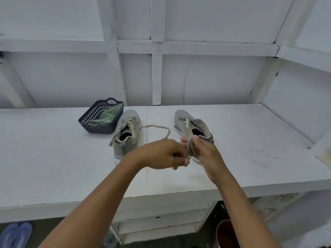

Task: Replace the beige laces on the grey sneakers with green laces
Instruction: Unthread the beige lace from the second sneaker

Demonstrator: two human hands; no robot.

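Observation:
Two grey sneakers stand on the white table (53,167). The left sneaker (128,133) still carries its beige lace, untied. The right sneaker (192,125) has its eyelets almost bare. A beige lace (189,140) runs from that shoe into my hands, and a loop of it (161,128) lies on the table between the shoes. My left hand (161,154) and my right hand (208,154) both pinch this lace just in front of the right sneaker. Green laces in a clear bag (107,116) lie in the dark basket (95,113).
The basket sits at the back left, touching the left sneaker's toe. A white panelled wall (179,68) rises behind the table. Below the table edge are blue sandals (16,235) on the floor and a brown bucket (226,233).

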